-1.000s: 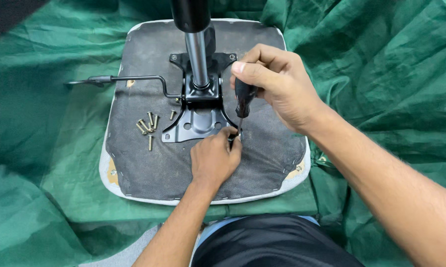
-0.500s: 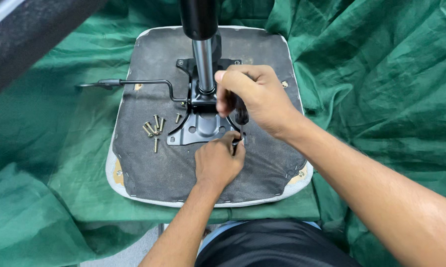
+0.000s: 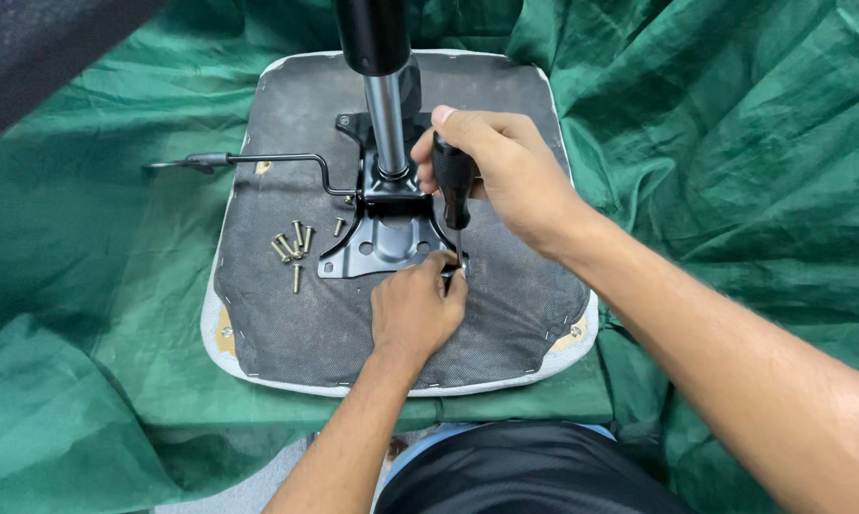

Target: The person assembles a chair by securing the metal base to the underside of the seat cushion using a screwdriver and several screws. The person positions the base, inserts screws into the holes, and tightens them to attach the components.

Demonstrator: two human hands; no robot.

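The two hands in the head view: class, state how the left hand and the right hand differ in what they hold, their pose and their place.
The right hand is closed round the black handle of a screwdriver, held upright; the left hand pinches near its tip at the metal mounting plate. The right hand sits higher, beside the gas-lift column; the left hand lies low on the seat underside. Both are bare and meet at the same tool.

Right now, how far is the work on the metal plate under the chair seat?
Done: cannot tell. In hand: the right hand drives a screwdriver at the metal plate's corner, the left hand steadying its tip. Left: several loose screws lie beside the plate.
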